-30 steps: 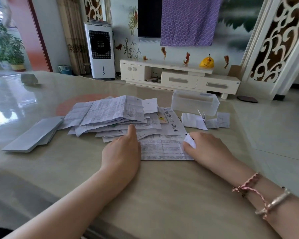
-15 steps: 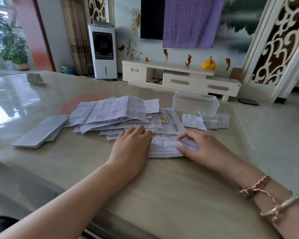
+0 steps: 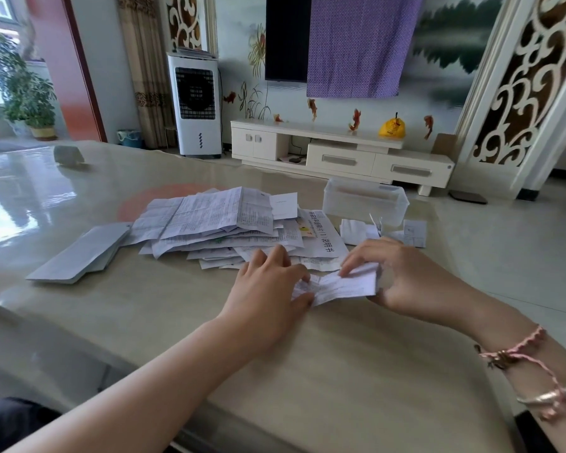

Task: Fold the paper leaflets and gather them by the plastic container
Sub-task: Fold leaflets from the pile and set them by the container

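**Mid-fold on one leaflet, heap still waiting**

While both hands work just in front of the heap, a single leaflet [image 3: 340,284] is held between them, lifted slightly off the table [image 3: 356,371]. Left hand [image 3: 268,286] pinches its left end between thumb and fingers; right hand [image 3: 402,276] grips the right end, fingers curled over the top edge. Judging by the creased, narrowed strip, a fold is under way; next it probably needs pressing flat, then carrying to the right and away. Behind the hands lies the loose pile of unfolded leaflets [image 3: 223,223], so most of the job seems left. Further right, a few small folded leaflets [image 3: 383,232] sit just beside the plastic container [image 3: 365,202]. That clear container appears to hold nothing, though its interior is hard to read
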Demonstrator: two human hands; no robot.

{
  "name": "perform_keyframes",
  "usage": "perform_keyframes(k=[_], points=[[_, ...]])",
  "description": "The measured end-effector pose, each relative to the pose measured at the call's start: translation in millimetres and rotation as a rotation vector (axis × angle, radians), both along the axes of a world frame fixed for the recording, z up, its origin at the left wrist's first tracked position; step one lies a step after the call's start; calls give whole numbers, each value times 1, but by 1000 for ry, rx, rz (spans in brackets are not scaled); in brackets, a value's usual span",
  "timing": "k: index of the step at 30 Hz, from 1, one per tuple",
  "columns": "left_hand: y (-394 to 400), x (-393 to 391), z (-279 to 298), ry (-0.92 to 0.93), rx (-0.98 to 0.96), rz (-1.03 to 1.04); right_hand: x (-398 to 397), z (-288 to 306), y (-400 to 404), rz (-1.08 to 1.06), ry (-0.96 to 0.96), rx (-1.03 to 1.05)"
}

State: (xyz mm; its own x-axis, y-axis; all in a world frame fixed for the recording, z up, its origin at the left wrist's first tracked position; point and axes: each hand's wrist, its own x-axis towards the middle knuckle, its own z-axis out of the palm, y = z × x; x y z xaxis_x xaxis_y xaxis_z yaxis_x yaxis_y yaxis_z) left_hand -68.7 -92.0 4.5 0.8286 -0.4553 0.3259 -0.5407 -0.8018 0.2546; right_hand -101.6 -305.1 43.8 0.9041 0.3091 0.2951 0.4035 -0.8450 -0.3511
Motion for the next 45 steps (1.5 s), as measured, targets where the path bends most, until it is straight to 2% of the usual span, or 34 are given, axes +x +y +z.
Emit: perform_keyframes(k=[4, 7, 10, 12, 15, 18, 20, 23, 28, 32, 45], points=[[-5, 2, -2, 101, -74, -68, -12, 12, 0, 23, -9, 296], [-9, 3, -3, 207, -212, -217, -13, 13, 1, 65, 43, 431], [-10, -2, 0, 307, -362, -363, -9, 9, 4, 75, 147, 670], [-11, -6, 4, 387, -459, -406, -3, 4, 7, 48, 192, 738], [-11, -2, 5, 387, -536, -330, 6, -5, 12, -10, 263, 710], [-9, 4, 2, 351, -639, -150, 16, -13, 20, -76, 302, 666], [-5, 7, 0, 265, -585, -4, 22, -20, 24, -104, 273, 527], [1, 9, 0, 296, -523, 95, 27, -28, 31, -114, 248, 282], [5, 10, -1, 340, -483, 103, 26, -31, 39, -122, 133, 74], [8, 10, 1, 340, -480, 94, 25, -33, 43, -128, 101, 39], [1, 5, -5, 142, -271, 19, 31, -37, 42, -126, 87, 30]])
